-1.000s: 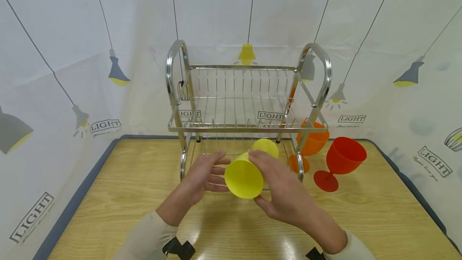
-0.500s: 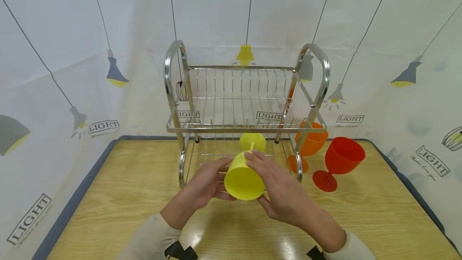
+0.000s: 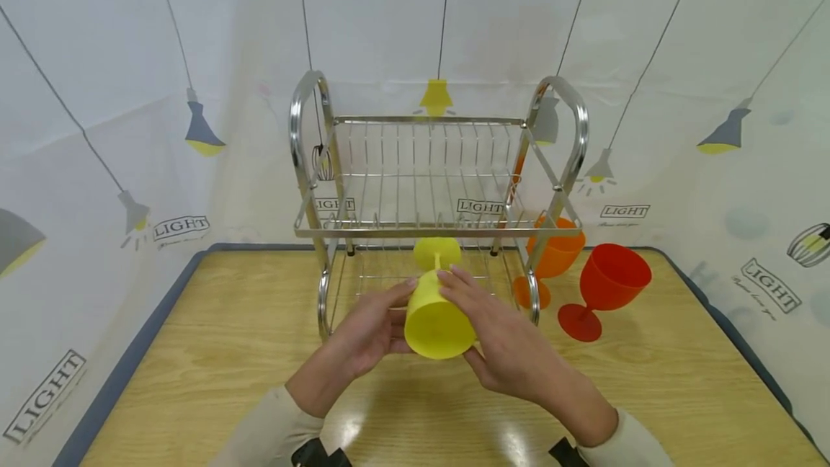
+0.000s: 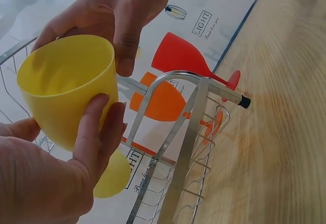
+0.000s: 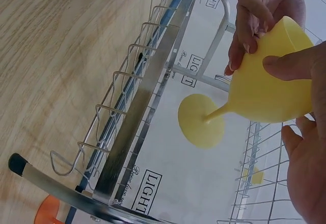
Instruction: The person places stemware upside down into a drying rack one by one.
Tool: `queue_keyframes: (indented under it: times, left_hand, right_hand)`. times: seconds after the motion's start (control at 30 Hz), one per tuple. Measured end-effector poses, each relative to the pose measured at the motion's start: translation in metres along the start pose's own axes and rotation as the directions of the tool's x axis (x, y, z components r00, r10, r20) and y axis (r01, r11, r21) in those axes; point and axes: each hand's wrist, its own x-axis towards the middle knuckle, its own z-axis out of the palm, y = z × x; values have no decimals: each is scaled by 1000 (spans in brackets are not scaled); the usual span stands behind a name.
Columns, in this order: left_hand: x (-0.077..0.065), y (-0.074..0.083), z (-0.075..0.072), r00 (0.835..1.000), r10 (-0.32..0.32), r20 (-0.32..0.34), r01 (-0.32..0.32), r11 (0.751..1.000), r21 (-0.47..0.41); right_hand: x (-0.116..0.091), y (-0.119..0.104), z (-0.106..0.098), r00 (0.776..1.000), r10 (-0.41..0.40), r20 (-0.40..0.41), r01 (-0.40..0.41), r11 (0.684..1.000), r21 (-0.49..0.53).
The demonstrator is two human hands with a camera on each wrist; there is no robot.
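Currently both hands, left & right, curl round yellow goblet, held tilted, foot toward rack lower tier. Risk: foot snags wires, or smooth bowl slips; orange goblet near right.

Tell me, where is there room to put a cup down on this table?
Bare wood lies left of the dish rack, out to the table's blue edge, and at the front right, below the red goblet. It is crowded right of the rack, around the orange goblet, and where both hands hold the yellow goblet.
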Motion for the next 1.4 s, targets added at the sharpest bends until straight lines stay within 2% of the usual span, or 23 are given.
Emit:
queue_keyframes:
  times: [0.27, 0.5, 0.6, 1.03, 1.3, 1.4]
  left_hand:
    - [1, -4, 1, 998, 40, 38, -35, 993, -115]
    - [0, -7, 5, 992, 70, 103, -47, 978, -204]
    - [-1, -9, 6, 989, 93, 114, -65, 972, -227]
    - [-6, -17, 14, 975, 214, 50, -191, 937, -292]
    - [-4, -27, 19, 960, 274, -47, -275, 910, -309]
    - [-4, -31, 21, 950, 302, -79, -311, 898, -312]
  right_hand:
    - [-4, 0, -7, 992, 97, 80, -101, 994, 48]
    - [-3, -2, -12, 969, 209, 131, -225, 967, 118]
    - [-3, -1, -13, 962, 235, 139, -252, 960, 121]
    - [-1, 10, -18, 957, 266, 116, -280, 951, 134]
    - [0, 13, -16, 972, 225, 68, -231, 967, 108]
    - [0, 14, -15, 974, 218, 54, -223, 970, 98]
